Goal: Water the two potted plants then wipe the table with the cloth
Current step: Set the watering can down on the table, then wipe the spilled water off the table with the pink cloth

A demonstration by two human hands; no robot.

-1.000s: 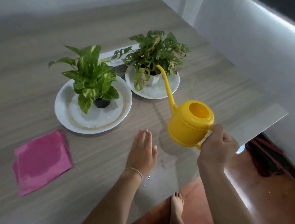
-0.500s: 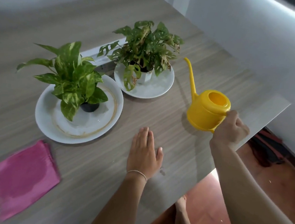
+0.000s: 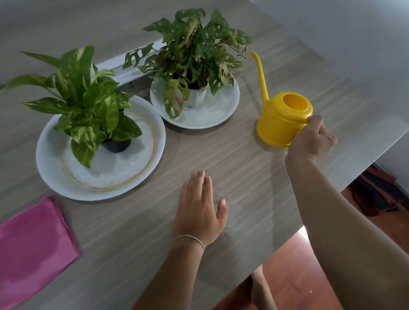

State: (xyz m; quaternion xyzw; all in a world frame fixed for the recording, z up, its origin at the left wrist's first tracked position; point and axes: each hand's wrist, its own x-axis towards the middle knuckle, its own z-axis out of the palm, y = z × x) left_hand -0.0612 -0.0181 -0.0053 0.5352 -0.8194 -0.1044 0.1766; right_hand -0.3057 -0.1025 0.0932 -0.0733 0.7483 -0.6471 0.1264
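Note:
A yellow watering can (image 3: pixel 281 119) stands upright on the wooden table (image 3: pixel 234 162), right of the plants, spout pointing away. My right hand (image 3: pixel 311 137) is closed around its handle. My left hand (image 3: pixel 199 209) lies flat on the table, fingers spread, holding nothing. A variegated plant in a black pot (image 3: pixel 80 101) stands on a large white plate (image 3: pixel 58 167) at the left. A plant with holed leaves in a white pot (image 3: pixel 194 53) stands on a smaller white plate (image 3: pixel 216 114) behind it. A pink cloth (image 3: pixel 24 250), partly damp, lies at the near left.
The table's right corner (image 3: pixel 406 128) and near edge run diagonally past my right arm. Beyond it is reddish floor (image 3: pixel 295 267) with my bare feet and a dark red bundle (image 3: pixel 376 193). White walls stand close on the right.
My right hand has swung the watering can from over the right plant out to the right and lowered it onto the table. My left hand stayed flat on the table.

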